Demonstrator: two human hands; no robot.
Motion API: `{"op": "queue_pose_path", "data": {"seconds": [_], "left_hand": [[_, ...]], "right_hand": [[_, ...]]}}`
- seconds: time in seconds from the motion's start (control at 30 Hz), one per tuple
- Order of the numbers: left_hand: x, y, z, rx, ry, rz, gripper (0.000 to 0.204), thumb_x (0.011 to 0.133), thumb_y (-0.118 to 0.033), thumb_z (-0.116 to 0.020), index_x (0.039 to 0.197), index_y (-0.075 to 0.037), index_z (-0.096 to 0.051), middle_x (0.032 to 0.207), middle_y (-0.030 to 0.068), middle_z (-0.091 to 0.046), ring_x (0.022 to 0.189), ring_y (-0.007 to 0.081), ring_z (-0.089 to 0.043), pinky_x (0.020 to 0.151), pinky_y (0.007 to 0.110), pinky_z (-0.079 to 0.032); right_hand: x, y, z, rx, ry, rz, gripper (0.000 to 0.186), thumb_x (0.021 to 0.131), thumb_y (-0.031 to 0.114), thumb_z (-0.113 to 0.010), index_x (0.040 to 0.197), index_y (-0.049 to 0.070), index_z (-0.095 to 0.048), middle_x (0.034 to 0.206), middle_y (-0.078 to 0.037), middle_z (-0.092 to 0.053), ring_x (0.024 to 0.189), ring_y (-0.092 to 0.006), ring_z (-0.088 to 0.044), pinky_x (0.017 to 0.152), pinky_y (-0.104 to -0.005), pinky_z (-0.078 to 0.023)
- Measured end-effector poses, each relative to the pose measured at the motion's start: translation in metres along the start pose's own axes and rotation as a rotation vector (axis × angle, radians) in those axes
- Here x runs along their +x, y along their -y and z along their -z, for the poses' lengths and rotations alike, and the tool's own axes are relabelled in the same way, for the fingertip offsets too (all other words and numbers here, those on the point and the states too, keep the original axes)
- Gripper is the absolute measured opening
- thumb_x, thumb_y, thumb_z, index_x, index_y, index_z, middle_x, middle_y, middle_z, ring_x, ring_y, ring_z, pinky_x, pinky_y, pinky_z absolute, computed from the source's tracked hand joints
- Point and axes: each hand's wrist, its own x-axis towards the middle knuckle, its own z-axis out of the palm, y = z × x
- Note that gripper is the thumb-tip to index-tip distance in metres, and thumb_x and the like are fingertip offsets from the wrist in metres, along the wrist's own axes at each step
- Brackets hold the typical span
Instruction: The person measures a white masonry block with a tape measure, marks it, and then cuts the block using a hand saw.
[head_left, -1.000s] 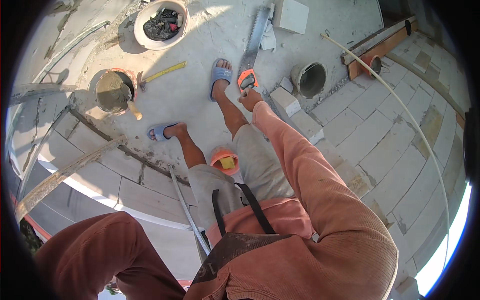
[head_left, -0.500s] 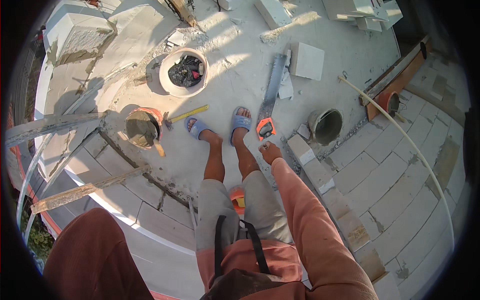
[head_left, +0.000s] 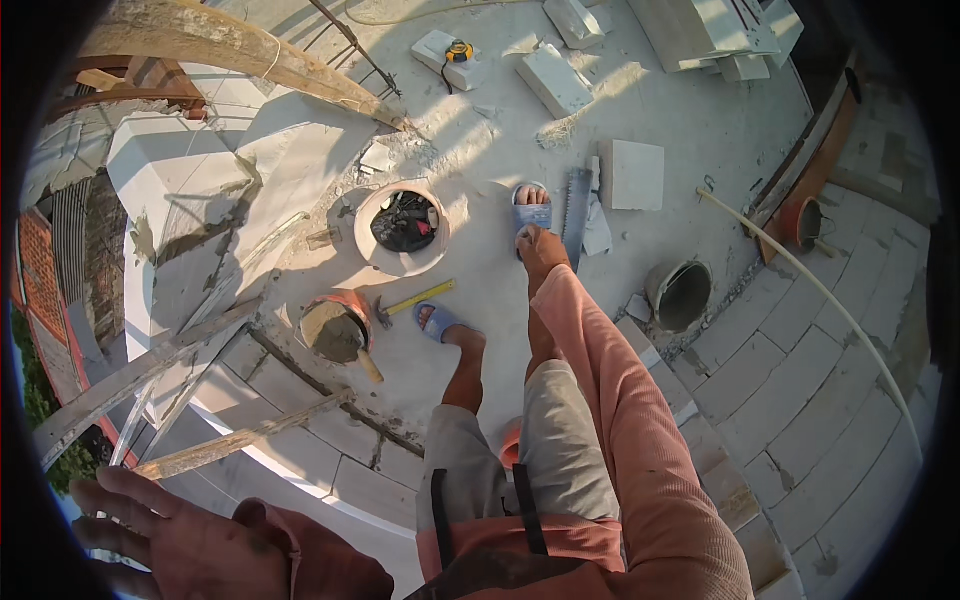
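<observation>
My left hand [head_left: 200,540] is raised at the lower left, its fingers spread and nothing in them. My right hand [head_left: 541,250] is closed and hangs above my right sandal [head_left: 532,208]; whether anything small is in its fingers I cannot make out. Just right of it, a handsaw [head_left: 577,205] lies on the floor, its handle hidden behind my forearm. A white block [head_left: 632,175] and a broken piece [head_left: 597,232] lie beside the blade. A hammer [head_left: 420,297] with a yellow handle lies near my left sandal [head_left: 445,323].
An orange bucket [head_left: 362,302] of mortar stands left of my feet, a round white tub [head_left: 375,262] with a black bag beyond it. At right are a grey bucket [head_left: 655,290], a low block wall [head_left: 720,360] and a long thin pole [head_left: 800,268]. Wooden props [head_left: 240,437] cross at left.
My right hand has moved forward, past where the saw's handle lies. My left hand has come into view with fingers spread. My right foot has stepped forward, and the view has shifted.
</observation>
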Motion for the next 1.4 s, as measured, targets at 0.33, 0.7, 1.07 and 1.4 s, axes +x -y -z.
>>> {"op": "queue_pose_path", "data": {"seconds": [0.33,0.7,1.07,1.4], "left_hand": [[-0.232,0.146,0.001,1.090,-0.545,1.713,0.041,0.105,-0.017,-0.058,0.142,0.003,-0.054,0.138,0.0173,-0.052,0.123,0.0288,-0.055,0.102,0.042,-0.052],[-0.215,0.239,-0.047,1.079,-0.518,1.685,0.045,0.102,-0.017,-0.064,0.143,-0.002,-0.054,0.149,0.0161,-0.045,0.129,0.0296,-0.057,0.102,0.043,-0.052],[-0.161,0.311,0.002,0.139,-1.111,1.359,0.064,0.108,-0.049,-0.053,0.160,-0.017,-0.034,0.153,0.0106,-0.046,0.136,0.0307,-0.054,0.113,0.049,-0.047],[-0.237,0.210,0.018,0.042,-1.124,1.529,0.053,0.099,-0.021,-0.070,0.142,-0.019,-0.040,0.134,0.0148,-0.056,0.117,0.0346,-0.065,0.089,0.057,-0.061]], "right_hand": [[0.264,0.168,0.093,-0.387,-0.200,0.321,0.048,0.091,0.030,-0.070,0.134,0.013,-0.059,0.138,-0.016,-0.053,0.131,-0.0417,-0.053,0.105,-0.0549,-0.048],[0.402,0.235,0.074,-0.557,-0.234,0.496,0.058,0.087,0.039,-0.077,0.140,0.027,-0.056,0.143,-0.016,-0.052,0.129,-0.0417,-0.055,0.100,-0.0514,-0.054],[0.039,0.141,0.082,0.791,0.649,0.116,0.052,0.105,0.047,-0.060,0.128,0.000,-0.063,0.113,-0.007,-0.068,0.102,-0.0138,-0.060,0.092,-0.0288,-0.049],[-0.164,0.111,0.017,-0.012,0.372,0.514,0.086,0.090,0.050,-0.073,0.156,0.009,-0.038,0.146,-0.027,-0.051,0.134,-0.0496,-0.049,0.111,-0.0531,-0.045]]}}
